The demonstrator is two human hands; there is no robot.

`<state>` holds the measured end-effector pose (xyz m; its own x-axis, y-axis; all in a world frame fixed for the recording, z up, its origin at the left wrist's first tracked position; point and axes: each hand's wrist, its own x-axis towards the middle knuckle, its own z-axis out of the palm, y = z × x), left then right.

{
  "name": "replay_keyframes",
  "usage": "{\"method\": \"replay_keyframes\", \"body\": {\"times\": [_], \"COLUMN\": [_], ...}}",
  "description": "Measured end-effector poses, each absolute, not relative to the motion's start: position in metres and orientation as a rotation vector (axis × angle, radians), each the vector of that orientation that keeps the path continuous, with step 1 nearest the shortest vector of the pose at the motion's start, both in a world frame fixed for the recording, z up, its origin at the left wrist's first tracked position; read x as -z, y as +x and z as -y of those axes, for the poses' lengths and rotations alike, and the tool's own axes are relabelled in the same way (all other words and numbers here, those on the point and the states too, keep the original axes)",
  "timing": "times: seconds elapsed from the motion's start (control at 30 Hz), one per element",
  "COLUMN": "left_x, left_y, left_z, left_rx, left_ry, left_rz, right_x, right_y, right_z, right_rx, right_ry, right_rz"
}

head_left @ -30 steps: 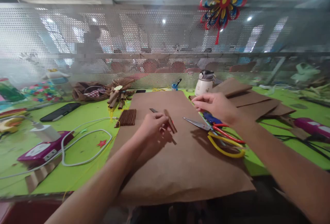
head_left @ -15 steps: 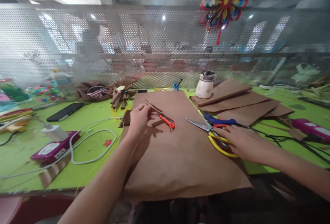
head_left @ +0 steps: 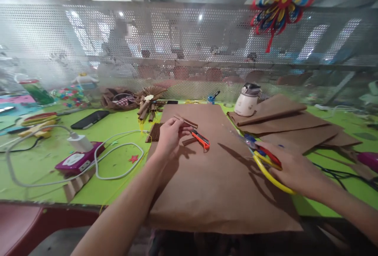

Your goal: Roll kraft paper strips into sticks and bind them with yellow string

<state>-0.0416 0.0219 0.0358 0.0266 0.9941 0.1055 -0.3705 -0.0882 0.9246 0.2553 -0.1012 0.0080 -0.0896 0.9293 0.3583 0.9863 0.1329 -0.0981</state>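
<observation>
Since the frame half a second ago, the scissors [head_left: 270, 175] have come up off the brown paper sheet [head_left: 212, 193], where they lay with the right hand [head_left: 292, 165] touching their handles. That hand is now closed around the red and yellow handles, and one pair hangs just above the sheet's right edge, blades pointing toward the worktop's [head_left: 38, 169] far edge and blurred, their shadow falling on the paper. The left hand [head_left: 171, 136], fingertips pinched together, grips one thin brown strip [head_left: 189, 122] over the sheet's left half. Just beside those fingers lie one orange utility knife [head_left: 201, 139] and one short brown piece [head_left: 189, 141]. One ribbed brown bundle [head_left: 154, 132] sits at the sheet's left edge; its strips are too fine to count. The single sheet overhangs the worktop's near edge. Toward the worktop's far right corner are several overlapping folded brown papers [head_left: 295, 124], with one white bottle [head_left: 247, 99] beside them. Left of the sheet lie one red star [head_left: 133, 159], one purple power strip [head_left: 78, 159] and one black phone [head_left: 90, 119].
</observation>
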Motion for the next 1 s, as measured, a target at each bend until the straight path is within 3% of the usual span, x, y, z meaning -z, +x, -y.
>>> {"method": "replay_keyframes", "body": {"times": [0.3,1.0], "left_x": [-0.037,-0.035], "left_y": [-0.036,-0.031], "left_z": [-0.011,-0.009], "left_rx": [-1.359,-1.392], "left_ry": [0.943,1.015], "left_rz": [-0.808,-0.934], "right_x": [-0.011,0.006], "right_y": [0.202,0.194], "right_z": [0.088,0.085], "right_rx": [-0.022,0.077], "right_ry": [-1.586,-1.568], "right_rz": [2.069,2.192]}}
